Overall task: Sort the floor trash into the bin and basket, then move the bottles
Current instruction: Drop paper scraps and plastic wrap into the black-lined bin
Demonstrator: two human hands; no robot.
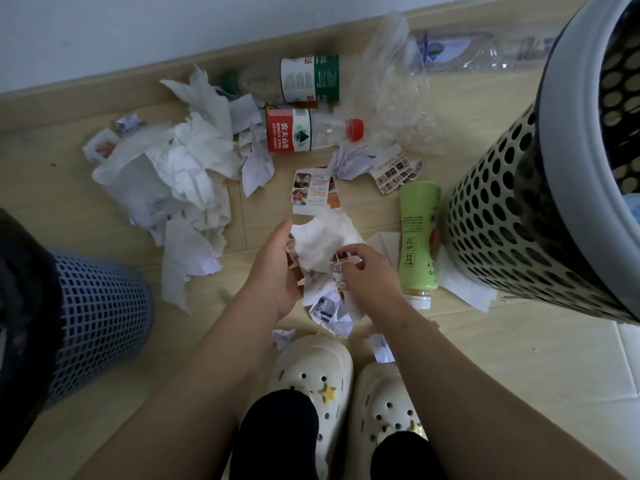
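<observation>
My left hand [275,271] and my right hand [372,271] together clutch a wad of crumpled paper scraps [327,251], white tissue on top and printed bits hanging below. On the wooden floor beyond lie a red-label water bottle [311,130], a green-label bottle [301,79] and, to the right, a green juice bottle [418,237]. A blue mesh bin [100,317] stands at the left. A large perforated basket [540,216] stands at the right. A heap of white tissue and paper [183,168] lies left of centre.
Clear crumpled plastic [394,91] and a flattened clear bottle [485,53] lie by the wall. A printed leaflet [311,192] and small paper scraps [381,348] dot the floor. My two cream clogs [311,375] are at the bottom. White tiles begin at the lower right.
</observation>
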